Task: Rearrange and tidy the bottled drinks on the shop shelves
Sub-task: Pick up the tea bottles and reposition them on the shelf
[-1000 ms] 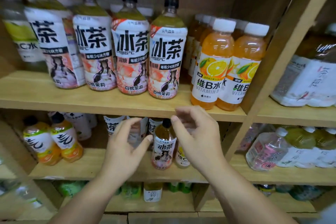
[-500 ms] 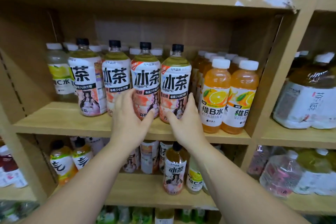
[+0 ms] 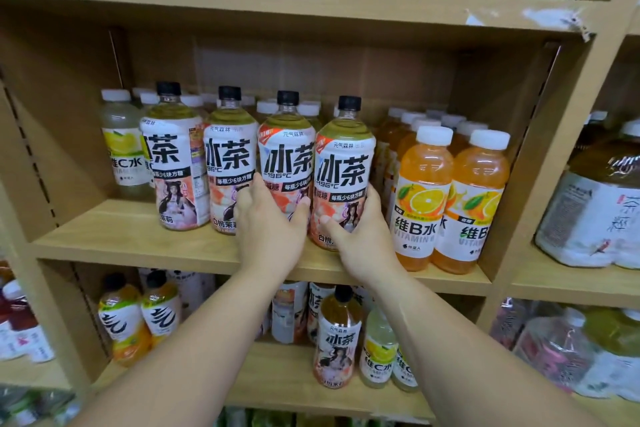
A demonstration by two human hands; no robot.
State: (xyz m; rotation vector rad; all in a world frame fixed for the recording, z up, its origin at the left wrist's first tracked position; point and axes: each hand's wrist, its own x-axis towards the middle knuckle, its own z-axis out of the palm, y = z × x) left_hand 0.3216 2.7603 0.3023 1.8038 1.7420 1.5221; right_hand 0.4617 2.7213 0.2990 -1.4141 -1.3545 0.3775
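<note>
At the centre of the frame, the left hand (image 3: 268, 229) and right hand (image 3: 360, 236) each wrap a full, heavy-looking, probably slick tea bottle (image 3: 344, 177) low on the middle shelf (image 3: 138, 236), best gripped around its label.

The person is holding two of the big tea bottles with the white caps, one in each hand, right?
Not quite. The head view shows the caps on those iced tea bottles are black, not white. The left hand holds one iced tea bottle and the right hand holds the next iced tea bottle. White caps are on the orange vitamin drinks.
</note>
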